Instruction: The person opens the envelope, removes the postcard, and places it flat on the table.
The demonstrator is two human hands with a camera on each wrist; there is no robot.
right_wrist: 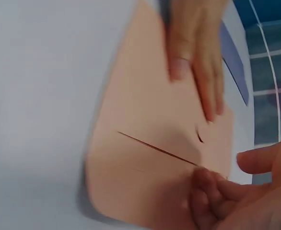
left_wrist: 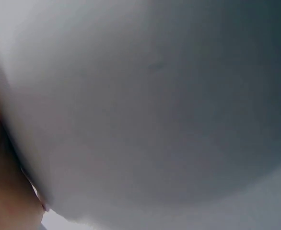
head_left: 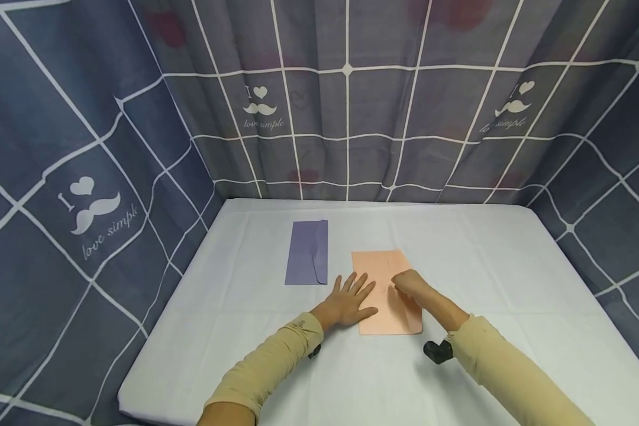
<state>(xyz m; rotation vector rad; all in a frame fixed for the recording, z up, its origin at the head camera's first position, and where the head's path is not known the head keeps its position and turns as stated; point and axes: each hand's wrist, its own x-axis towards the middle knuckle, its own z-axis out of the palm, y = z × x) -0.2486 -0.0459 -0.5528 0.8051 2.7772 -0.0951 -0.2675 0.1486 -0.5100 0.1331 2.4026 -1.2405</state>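
Observation:
A peach paper envelope (head_left: 380, 307) lies on the white table, its flap seam running lengthwise. My left hand (head_left: 345, 303) rests flat across its left side, fingers spread. Over the envelope's right part is my right hand (head_left: 411, 283). In the right wrist view, the right fingers (right_wrist: 205, 191) are curled down against the paper at the end of the dark seam, while the thumb (right_wrist: 255, 161) stands apart from them. A small curved slit shows near the seam. The left wrist view is mostly a blurred grey surface, with skin (left_wrist: 11, 191) at its left edge.
A purple envelope (head_left: 305, 254) lies farther back, left of the peach one. The white tabletop (head_left: 234, 349) is bounded by dark gridded curtains (head_left: 309, 154) at the back and sides. A black wrist device (head_left: 438, 352) sits under the right sleeve.

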